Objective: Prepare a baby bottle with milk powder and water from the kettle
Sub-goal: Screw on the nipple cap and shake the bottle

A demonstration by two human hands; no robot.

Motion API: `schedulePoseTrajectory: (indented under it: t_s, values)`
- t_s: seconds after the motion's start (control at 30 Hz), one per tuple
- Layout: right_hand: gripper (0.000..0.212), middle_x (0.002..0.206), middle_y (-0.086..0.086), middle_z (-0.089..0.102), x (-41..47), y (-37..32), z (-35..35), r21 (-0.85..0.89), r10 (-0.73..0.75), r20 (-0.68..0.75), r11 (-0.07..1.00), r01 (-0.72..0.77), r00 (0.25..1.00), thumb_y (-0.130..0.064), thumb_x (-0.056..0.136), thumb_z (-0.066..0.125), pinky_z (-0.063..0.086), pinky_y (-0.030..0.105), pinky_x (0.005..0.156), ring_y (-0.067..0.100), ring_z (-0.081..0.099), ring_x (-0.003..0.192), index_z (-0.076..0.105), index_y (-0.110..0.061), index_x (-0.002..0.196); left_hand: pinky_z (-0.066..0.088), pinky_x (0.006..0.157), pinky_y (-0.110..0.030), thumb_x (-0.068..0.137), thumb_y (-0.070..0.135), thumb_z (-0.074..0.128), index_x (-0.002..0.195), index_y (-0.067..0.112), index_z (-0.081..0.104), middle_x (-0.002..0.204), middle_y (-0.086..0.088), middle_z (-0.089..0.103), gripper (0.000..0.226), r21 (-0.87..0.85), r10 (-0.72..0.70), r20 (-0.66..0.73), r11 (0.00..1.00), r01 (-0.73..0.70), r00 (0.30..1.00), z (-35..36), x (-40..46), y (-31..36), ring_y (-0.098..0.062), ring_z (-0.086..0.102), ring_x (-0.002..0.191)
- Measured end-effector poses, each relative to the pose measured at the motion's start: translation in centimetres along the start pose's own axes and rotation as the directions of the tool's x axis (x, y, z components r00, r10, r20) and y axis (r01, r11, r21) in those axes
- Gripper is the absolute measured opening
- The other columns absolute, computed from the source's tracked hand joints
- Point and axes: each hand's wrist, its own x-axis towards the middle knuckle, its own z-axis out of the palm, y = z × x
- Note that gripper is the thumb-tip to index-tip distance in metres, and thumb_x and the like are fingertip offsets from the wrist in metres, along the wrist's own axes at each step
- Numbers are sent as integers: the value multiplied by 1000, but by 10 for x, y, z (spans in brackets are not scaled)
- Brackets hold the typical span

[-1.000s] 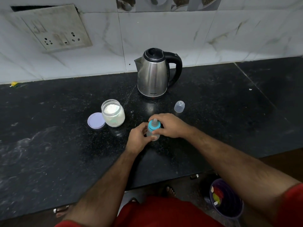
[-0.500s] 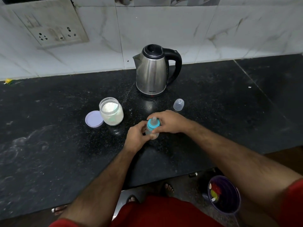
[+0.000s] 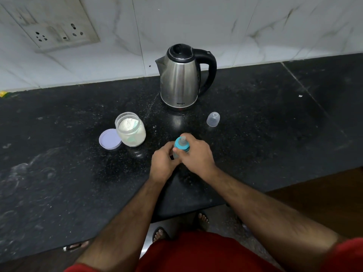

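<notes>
A small baby bottle [image 3: 181, 144] with a teal collar and clear teat stands on the black counter [image 3: 265, 134]. My left hand [image 3: 162, 162] grips the bottle's body from the left. My right hand [image 3: 196, 154] wraps around the teal collar from the right. Most of the bottle is hidden by my fingers. An open glass jar of white milk powder [image 3: 130, 129] stands to the left, with its lilac lid [image 3: 110, 138] lying beside it. The steel kettle [image 3: 180, 79] with a black handle stands behind, near the wall.
A clear bottle cap [image 3: 213, 119] lies on the counter to the right of the kettle. A wall socket plate [image 3: 55, 26] is at the upper left. The counter's front edge runs just below my wrists, with my sandalled feet [image 3: 200, 220] on the floor.
My right hand has turned around the teal collar, its fingers shifting over the top. The bottle stays in the same spot, and the view has tilted slightly.
</notes>
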Motion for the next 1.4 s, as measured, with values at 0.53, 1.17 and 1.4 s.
schedulePoseTrajectory:
  t_s: [0.53, 1.17, 1.4]
  values:
    - [59, 125, 5, 55, 75, 74, -77, -136, 160, -19, 978, -161, 987, -33, 82, 78, 50, 39, 95, 23, 57, 114, 52, -22, 134, 47, 90, -13, 73, 12, 85, 120, 30, 60, 104, 24, 66, 57, -57, -66, -5, 996, 66, 998, 6, -2, 16, 8, 62, 102]
    - [49, 127, 8, 61, 112, 99, -71, -242, 162, 39, 959, -148, 986, -22, 89, 68, 48, 45, 96, 28, 55, 117, 50, -20, 136, 45, 100, -20, 72, 20, 87, 130, 29, 55, 118, 21, 61, 67, -46, -110, -33, 993, 108, 993, 7, -7, 21, 4, 58, 112]
    - [49, 114, 1, 66, 95, 61, -86, 72, 60, -22, 996, -58, 998, -25, 78, 78, 53, 37, 90, 18, 64, 101, 55, -21, 122, 47, 101, -24, 70, 20, 89, 131, 26, 56, 120, 16, 64, 69, -70, -112, -41, 992, 109, 993, 7, -6, 16, -1, 59, 115]
